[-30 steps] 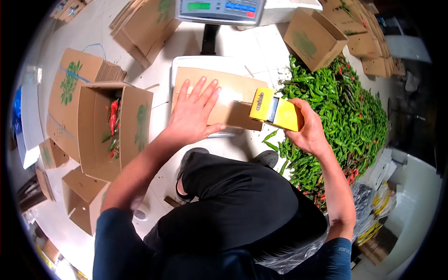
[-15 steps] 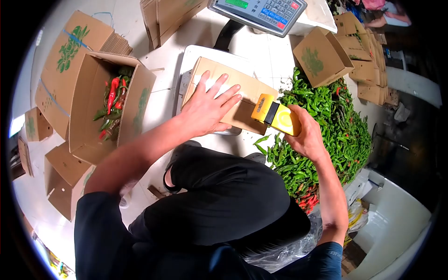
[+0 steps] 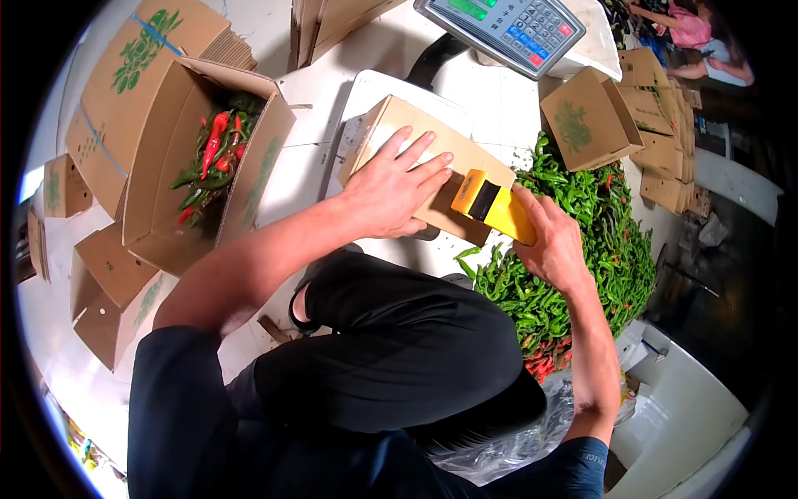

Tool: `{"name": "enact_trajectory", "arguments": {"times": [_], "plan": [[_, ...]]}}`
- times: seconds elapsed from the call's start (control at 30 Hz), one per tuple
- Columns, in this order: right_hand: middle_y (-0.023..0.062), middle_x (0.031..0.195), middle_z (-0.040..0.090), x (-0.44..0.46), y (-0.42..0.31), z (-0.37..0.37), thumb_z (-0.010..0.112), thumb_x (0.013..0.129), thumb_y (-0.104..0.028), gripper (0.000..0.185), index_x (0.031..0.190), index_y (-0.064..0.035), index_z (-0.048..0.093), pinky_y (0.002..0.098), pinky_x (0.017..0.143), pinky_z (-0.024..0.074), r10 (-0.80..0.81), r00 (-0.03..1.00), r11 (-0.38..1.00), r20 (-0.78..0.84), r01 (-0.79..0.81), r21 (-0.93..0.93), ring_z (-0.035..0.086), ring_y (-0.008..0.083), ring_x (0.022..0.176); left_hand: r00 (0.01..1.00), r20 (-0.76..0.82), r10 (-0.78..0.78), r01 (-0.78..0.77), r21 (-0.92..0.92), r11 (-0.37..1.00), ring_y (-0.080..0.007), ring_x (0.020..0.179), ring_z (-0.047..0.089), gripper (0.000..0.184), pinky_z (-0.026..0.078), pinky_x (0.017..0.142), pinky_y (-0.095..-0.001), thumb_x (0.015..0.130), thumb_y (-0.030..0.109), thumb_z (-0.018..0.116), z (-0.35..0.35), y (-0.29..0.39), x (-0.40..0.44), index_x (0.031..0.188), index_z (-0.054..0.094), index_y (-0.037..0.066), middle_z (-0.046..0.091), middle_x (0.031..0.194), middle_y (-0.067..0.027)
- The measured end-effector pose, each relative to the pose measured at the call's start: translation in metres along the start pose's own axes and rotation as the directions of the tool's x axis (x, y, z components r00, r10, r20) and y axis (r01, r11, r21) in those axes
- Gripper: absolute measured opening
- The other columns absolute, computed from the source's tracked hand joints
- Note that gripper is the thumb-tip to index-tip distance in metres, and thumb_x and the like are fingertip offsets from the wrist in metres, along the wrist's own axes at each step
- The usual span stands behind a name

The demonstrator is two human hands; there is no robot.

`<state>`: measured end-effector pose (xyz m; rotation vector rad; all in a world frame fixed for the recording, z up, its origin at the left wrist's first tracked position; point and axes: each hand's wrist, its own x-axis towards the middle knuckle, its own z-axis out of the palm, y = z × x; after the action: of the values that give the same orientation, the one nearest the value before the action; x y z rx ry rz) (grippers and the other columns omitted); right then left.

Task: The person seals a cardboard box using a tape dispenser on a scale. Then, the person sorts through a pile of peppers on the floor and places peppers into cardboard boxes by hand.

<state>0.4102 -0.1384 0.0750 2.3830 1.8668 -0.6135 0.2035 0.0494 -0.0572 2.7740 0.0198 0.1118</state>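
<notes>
A closed cardboard box lies on the white scale platform. My left hand rests flat on its top with the fingers spread and holds nothing. My right hand is wrapped round a yellow tape dispenser, whose head is at the right end of the box. The scale's display panel stands beyond the platform, tilted, with green digits lit. What tape there is on the box cannot be made out clearly.
Left, an open box holds red and green peppers, beside flattened cartons. Right, a large heap of green peppers lies on the floor below an open carton. Other people are at the far upper right.
The view has turned and shifted, so the scale and boxes appear tilted and further right. Both hands keep their places on the box and dispenser. More of the other people shows.
</notes>
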Motion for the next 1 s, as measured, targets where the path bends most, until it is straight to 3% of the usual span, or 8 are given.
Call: {"name": "enact_trajectory", "arguments": {"times": [0.43,0.83,1.0], "plan": [[0.0143,0.099,0.061,0.011,-0.015,-0.001,0.077,0.064,-0.004,0.086,0.144,-0.0109,0.049,0.0443,0.077,0.0565,-0.072,0.997,0.994,-0.023,0.069,-0.089,0.065,0.0344,0.085,0.994,-0.112,0.016,-0.021,-0.038,0.999,-0.0327,0.147,0.035,0.084,0.016,0.125,-0.0551,0.071,0.057,0.081,0.009,-0.004,-0.005,0.134,0.062,0.005,0.051,0.149,-0.0093],[0.0152,0.095,0.059,0.029,-0.029,-0.004,0.075,0.073,-0.012,0.083,0.15,-0.0089,0.044,0.0401,0.073,0.0573,-0.059,0.984,0.94,0.168,0.112,-0.321,0.066,0.0318,0.082,0.981,-0.192,0.008,-0.042,-0.171,0.984,-0.0327,0.146,0.038,0.077,0.018,0.125,-0.0543,0.07,0.048,0.084,0.011,-0.006,-0.008,0.127,0.065,-0.001,0.056,0.144,-0.0136],[0.0151,0.1,0.062,0.043,-0.041,-0.008,0.075,0.08,-0.021,0.081,0.154,-0.0187,0.041,0.0367,0.068,0.0571,-0.072,0.962,0.892,0.262,0.179,-0.414,0.068,0.0274,0.084,0.972,-0.236,0.01,-0.066,-0.231,0.971,-0.0339,0.145,0.039,0.073,0.019,0.125,-0.0545,0.071,0.043,0.084,0.012,-0.006,-0.009,0.125,0.066,-0.003,0.057,0.142,-0.0159]]}}
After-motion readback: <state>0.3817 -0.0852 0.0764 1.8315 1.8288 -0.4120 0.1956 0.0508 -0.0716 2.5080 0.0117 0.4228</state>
